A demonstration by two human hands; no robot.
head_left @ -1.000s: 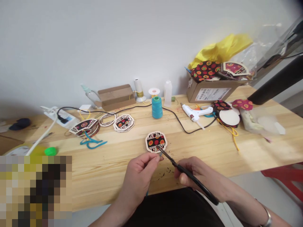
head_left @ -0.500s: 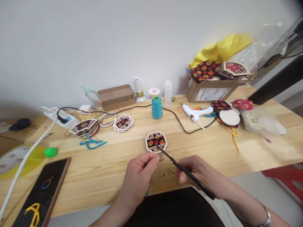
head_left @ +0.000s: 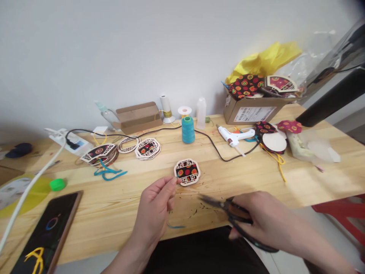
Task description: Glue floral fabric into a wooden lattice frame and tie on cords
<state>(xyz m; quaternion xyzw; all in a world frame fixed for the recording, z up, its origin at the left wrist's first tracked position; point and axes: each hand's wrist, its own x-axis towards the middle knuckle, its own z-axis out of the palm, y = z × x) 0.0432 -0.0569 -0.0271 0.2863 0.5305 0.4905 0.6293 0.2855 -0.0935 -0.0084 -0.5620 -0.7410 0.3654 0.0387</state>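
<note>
My left hand is closed in a pinch on a short piece of blue cord, whose tip shows above the fingertips. More blue cord shows below the hand, near the table's front edge; whether it is the same piece I cannot tell. In my right hand are black-handled scissors, blades pointing left over the table, slightly blurred. Just beyond my left fingertips lies a wooden lattice piece backed with black flowered fabric. Small dark scraps are scattered between the hands.
A blue thread cone stands behind the fabric piece. A white glue gun lies right of it, its black cable crossing the table. Stacked lattice pieces and a phone are at left. A full cardboard box stands back right.
My right hand has drawn the scissors right and down, away from my left hand. My left hand, still pinching cord, has shifted left. A blue cord piece now shows below it.
</note>
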